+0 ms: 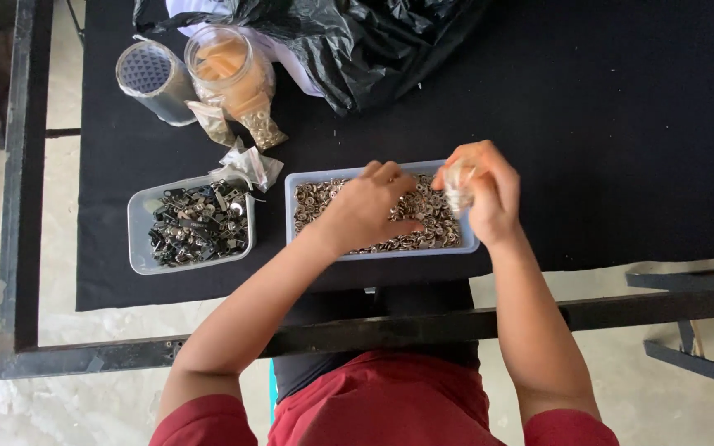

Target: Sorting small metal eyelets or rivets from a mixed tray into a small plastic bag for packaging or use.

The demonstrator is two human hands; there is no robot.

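A pale rectangular tray point(307, 178) full of small silver metal rings sits on the black cloth in front of me. My left hand point(367, 206) reaches into it, fingers curled down among the rings; whether it grips any is hidden. My right hand point(484, 188) hovers over the tray's right end, shut on a small clear plastic bag point(458, 185) with some metal pieces inside.
A second tray point(137, 216) of dark metal clips lies to the left. Behind it stand two clear jars point(230, 68), small filled bags point(263, 129) and a black plastic bag point(357, 41). The black cloth point(621, 124) covers a metal-framed table point(18, 206).
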